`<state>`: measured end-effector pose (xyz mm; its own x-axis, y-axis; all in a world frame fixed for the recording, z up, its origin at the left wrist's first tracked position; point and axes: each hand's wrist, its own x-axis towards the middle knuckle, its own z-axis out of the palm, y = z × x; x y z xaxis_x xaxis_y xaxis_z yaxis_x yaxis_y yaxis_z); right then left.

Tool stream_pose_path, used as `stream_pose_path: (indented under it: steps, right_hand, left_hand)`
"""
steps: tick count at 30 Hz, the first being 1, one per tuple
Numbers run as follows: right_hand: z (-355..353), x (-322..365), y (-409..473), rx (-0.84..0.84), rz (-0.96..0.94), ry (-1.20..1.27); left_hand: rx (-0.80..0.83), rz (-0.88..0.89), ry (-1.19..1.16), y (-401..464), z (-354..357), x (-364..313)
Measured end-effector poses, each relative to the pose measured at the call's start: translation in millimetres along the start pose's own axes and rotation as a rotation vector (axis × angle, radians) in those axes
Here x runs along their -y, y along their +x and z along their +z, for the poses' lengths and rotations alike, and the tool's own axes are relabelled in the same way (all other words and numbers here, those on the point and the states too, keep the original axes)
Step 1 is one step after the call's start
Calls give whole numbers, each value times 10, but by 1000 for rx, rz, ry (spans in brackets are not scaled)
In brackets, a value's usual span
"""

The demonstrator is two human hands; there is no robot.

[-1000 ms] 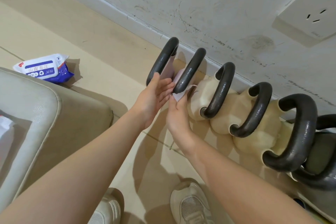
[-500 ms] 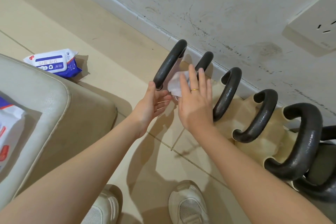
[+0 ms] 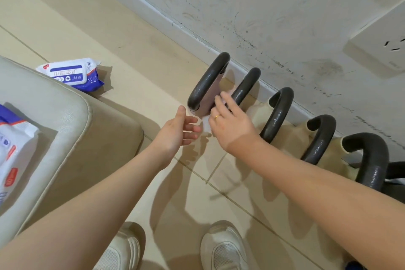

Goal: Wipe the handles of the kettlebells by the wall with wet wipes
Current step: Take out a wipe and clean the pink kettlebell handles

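Note:
Several kettlebells with black handles stand in a row along the wall. My right hand (image 3: 230, 123) lies over a white wet wipe (image 3: 205, 123) and presses it against the pale body between the first handle (image 3: 208, 81) and the second handle (image 3: 245, 85). Its fingers are fairly straight and the thumb is hidden. My left hand (image 3: 179, 131) hovers just left of the wipe with relaxed fingers, holding nothing. Further handles (image 3: 278, 114) follow to the right.
A blue and white pack of wet wipes (image 3: 72, 73) lies on the tiled floor at the left. A beige padded seat (image 3: 54, 129) carries another pack (image 3: 13, 144). A wall socket (image 3: 379, 46) is at the upper right. My white shoes (image 3: 223, 247) stand below.
My left hand has let go of the first handle and drawn back. My right hand with the wipe has slid left and down, off the second handle towards the first kettlebell's body.

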<state>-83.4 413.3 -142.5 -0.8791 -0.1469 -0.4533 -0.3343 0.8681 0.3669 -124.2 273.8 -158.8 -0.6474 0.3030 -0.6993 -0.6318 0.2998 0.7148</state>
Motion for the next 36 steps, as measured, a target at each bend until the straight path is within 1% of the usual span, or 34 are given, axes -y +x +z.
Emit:
stream_pose_path:
  steps: [2, 3, 5, 7, 9, 12, 13, 14, 15, 17, 18, 19, 22, 25, 26, 29, 30, 33, 35, 36]
  right_hand:
    - [-42, -119, 1, -43, 51, 28]
    - [-75, -212, 4, -98, 72, 75]
    - [-39, -400, -4, -148, 123, 208]
    - [48, -556, -56, -166, 126, 305]
    - [92, -690, -78, -153, 187, 429]
    - [83, -711, -86, -208, 269, 616]
    - [82, -667, -97, -256, 246, 652]
    - [85, -591, -101, -311, 174, 653]
    - [98, -510, -104, -323, 90, 635]
    - [147, -462, -75, -304, -57, 554]
    - [138, -500, -55, -283, -97, 506]
    - [104, -549, -41, -266, -110, 474]
    - [40, -641, 17, -206, -52, 482]
    - [-9, -553, 82, -173, -152, 385]
    - [-12, -590, 102, -150, -123, 404]
    - [-40, -799, 139, -150, 85, 513]
    - [-29, -813, 148, -145, 95, 506]
    - [15, -790, 179, -91, -35, 464]
    - [63, -853, 201, -71, -18, 561]
    - [84, -898, 210, -70, 46, 659]
  left_hand:
    - [-11, 5, 7, 7, 2, -3]
    - [-14, 10, 9, 7, 5, -7]
    - [-14, 21, 12, 14, 13, -22]
    - [-9, 43, 17, 4, 37, -40]
    - [-15, 91, 42, 0, 78, -69]
    - [-40, 156, 118, 6, 169, -129]
    - [-35, 171, 152, 5, 207, -153]
    - [-24, 188, 186, 13, 242, -170]
    - [-10, 206, 213, 24, 277, -181]
    - [18, 241, 232, 29, 326, -201]
    - [24, 256, 239, 39, 337, -204]
    - [25, 269, 254, 52, 340, -206]
    - [38, 288, 292, 82, 325, -200]
    - [32, 288, 305, 91, 308, -197]
    - [27, 281, 315, 97, 298, -197]
    - [23, 278, 343, 122, 283, -204]
    - [34, 281, 347, 127, 293, -211]
    - [83, 294, 337, 150, 371, -267]
    - [86, 302, 344, 189, 457, -327]
    - [87, 317, 368, 218, 505, -370]
